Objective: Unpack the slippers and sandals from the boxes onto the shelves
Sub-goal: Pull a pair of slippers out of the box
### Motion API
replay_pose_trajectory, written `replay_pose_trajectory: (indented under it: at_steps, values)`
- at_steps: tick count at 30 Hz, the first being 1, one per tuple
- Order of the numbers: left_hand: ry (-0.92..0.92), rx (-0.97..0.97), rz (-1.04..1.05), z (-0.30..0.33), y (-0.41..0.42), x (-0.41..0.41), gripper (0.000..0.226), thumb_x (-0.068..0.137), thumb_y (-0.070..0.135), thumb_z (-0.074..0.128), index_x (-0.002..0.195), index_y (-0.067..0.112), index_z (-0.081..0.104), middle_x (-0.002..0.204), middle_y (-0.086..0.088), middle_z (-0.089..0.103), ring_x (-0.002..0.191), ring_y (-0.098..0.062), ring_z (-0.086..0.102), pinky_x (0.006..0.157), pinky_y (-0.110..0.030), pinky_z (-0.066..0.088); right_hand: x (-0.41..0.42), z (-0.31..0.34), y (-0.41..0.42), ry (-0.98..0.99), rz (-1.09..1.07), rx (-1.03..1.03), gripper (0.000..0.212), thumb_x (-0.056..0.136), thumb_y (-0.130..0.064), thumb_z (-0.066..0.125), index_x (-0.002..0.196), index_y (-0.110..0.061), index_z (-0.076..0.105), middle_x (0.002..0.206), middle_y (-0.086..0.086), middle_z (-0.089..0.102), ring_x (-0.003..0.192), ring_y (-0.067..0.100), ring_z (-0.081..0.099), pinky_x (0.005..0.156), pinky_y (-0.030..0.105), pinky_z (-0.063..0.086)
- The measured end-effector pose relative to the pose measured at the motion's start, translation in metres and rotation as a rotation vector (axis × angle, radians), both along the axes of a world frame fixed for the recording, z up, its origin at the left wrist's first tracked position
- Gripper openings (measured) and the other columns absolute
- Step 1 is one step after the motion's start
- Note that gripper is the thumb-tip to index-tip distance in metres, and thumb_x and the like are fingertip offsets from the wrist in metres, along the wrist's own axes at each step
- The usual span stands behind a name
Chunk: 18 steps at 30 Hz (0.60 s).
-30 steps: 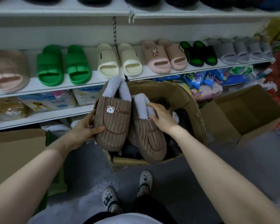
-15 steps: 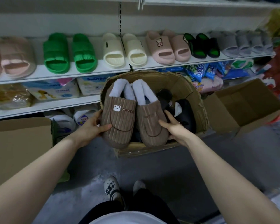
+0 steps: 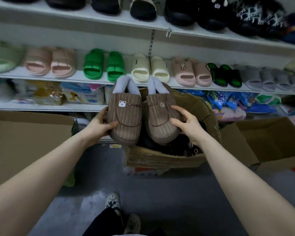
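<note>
We have the 2 brown corduroy slippers side by side in the air above the open box [image 3: 163, 159], toes toward us and fleece cuffs pointing up at the shelves. Our left hand [image 3: 99, 124] grips the left slipper [image 3: 126, 116], thumb curled over the toe and fingers wrapped under its outer edge; our right hand [image 3: 187, 123] grips the right slipper [image 3: 162, 118] the same way, thumb on top, fingers spread round the outer side. Neither slipper touches a shelf yet

To do this step well, we judge we should keep the pair level and touching, bear patches aligned, and carry them as 1 unit to a free stretch of shelf. The middle shelf [image 3: 78, 77] looks full from the pale green pair to the grey ones, and the top shelf [image 3: 160, 23] is crowded with dark footwear, so we need to look for a gap before reaching. Set the soles flat, toes outward like the neighbours

The box below our hands holds more dark footwear, partly hidden; we cannot count it. The carton on the right [image 3: 271, 142] shows a bare interior where we can see in. The carton on the left [image 3: 29, 142] shows only its outside; contents unseen
</note>
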State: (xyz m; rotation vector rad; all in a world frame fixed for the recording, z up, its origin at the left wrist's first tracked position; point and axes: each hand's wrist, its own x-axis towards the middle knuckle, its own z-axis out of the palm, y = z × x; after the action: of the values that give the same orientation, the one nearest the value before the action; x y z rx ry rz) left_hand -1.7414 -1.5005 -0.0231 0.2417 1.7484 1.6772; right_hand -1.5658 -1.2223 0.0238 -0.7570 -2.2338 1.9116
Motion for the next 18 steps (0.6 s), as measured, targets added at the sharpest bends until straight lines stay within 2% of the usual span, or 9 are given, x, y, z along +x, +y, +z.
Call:
replay_pose_trajectory:
  at_steps: [3,5,7,8,11,12,14,16,18]
  values:
    - [0.064,0.053,0.044,0.027,-0.015,0.003,0.076,0.09,0.001,0.061,0.151,0.023,0.022,0.124,-0.013,0.061,0.102,-0.018,0.064,0.082,-0.032,0.057,-0.008,0.028,-0.005,0.076,0.018,0.058,0.045,0.092,-0.013,0.067,0.133,-0.031,0.059,0.125,-0.008,0.063,0.108,0.003,0.064,0.082,0.025,0.056]
    - [0.088,0.082,0.041,0.046,-0.028,0.001,0.078,0.087,0.005,0.064,0.151,0.027,0.023,0.127,-0.011,0.059,0.106,-0.019,0.063,0.075,-0.029,0.058,-0.016,0.047,-0.011,0.111,0.036,0.108,0.043,0.091,-0.015,0.069,0.128,-0.035,0.061,0.125,-0.003,0.065,0.113,0.012,0.063,0.088,0.034,0.056]
    - [0.113,0.12,0.039,0.067,-0.044,-0.004,0.084,0.081,0.013,0.07,0.15,0.032,0.025,0.134,-0.009,0.055,0.113,-0.022,0.062,0.078,-0.035,0.057,-0.024,0.069,-0.021,0.145,0.061,0.141,0.041,0.09,-0.016,0.07,0.124,-0.039,0.063,0.124,0.001,0.066,0.114,0.02,0.063,0.092,0.041,0.055]
    - [0.131,0.135,0.049,0.077,-0.051,-0.006,0.083,0.082,0.013,0.07,0.149,0.033,0.026,0.134,-0.009,0.056,0.113,-0.023,0.062,0.078,-0.036,0.057,-0.029,0.079,-0.027,0.166,0.073,0.155,0.04,0.09,-0.015,0.07,0.124,-0.037,0.064,0.124,0.002,0.066,0.113,0.019,0.064,0.091,0.039,0.056]
    - [0.185,0.182,0.099,0.108,-0.072,-0.016,0.073,0.09,0.005,0.062,0.149,0.032,0.028,0.125,-0.009,0.061,0.109,-0.022,0.065,0.076,-0.034,0.058,-0.045,0.116,-0.049,0.243,0.1,0.195,0.038,0.091,-0.008,0.067,0.126,-0.024,0.063,0.113,-0.003,0.066,0.092,-0.006,0.066,0.073,0.018,0.055]
    - [0.204,0.2,0.112,0.118,-0.079,-0.02,0.073,0.09,0.005,0.062,0.149,0.032,0.029,0.125,-0.008,0.061,0.11,-0.022,0.064,0.078,-0.035,0.058,-0.05,0.127,-0.057,0.268,0.107,0.205,0.038,0.092,-0.006,0.066,0.126,-0.022,0.062,0.11,-0.005,0.064,0.085,-0.01,0.065,0.07,0.016,0.054]
    - [0.243,0.235,0.131,0.135,-0.096,-0.031,0.074,0.089,0.006,0.062,0.149,0.031,0.028,0.129,-0.008,0.059,0.113,-0.022,0.063,0.081,-0.037,0.057,-0.063,0.148,-0.073,0.301,0.14,0.245,0.039,0.091,-0.009,0.068,0.126,-0.026,0.063,0.11,-0.005,0.063,0.089,-0.007,0.065,0.076,0.025,0.058]
    - [0.271,0.271,0.156,0.153,-0.115,-0.044,0.075,0.088,0.007,0.064,0.149,0.031,0.028,0.132,-0.009,0.057,0.114,-0.022,0.062,0.084,-0.04,0.056,-0.078,0.169,-0.09,0.336,0.175,0.266,0.039,0.09,-0.014,0.07,0.122,-0.034,0.065,0.115,-0.001,0.064,0.106,0.012,0.065,0.086,0.04,0.059]
    - [0.304,0.315,0.171,0.172,-0.136,-0.057,0.075,0.086,0.006,0.066,0.148,0.029,0.031,0.133,-0.012,0.056,0.113,-0.023,0.062,0.085,-0.041,0.055,-0.095,0.187,-0.11,0.378,0.189,0.26,0.039,0.089,-0.013,0.071,0.121,-0.035,0.066,0.119,0.003,0.064,0.111,0.024,0.063,0.09,0.046,0.057]
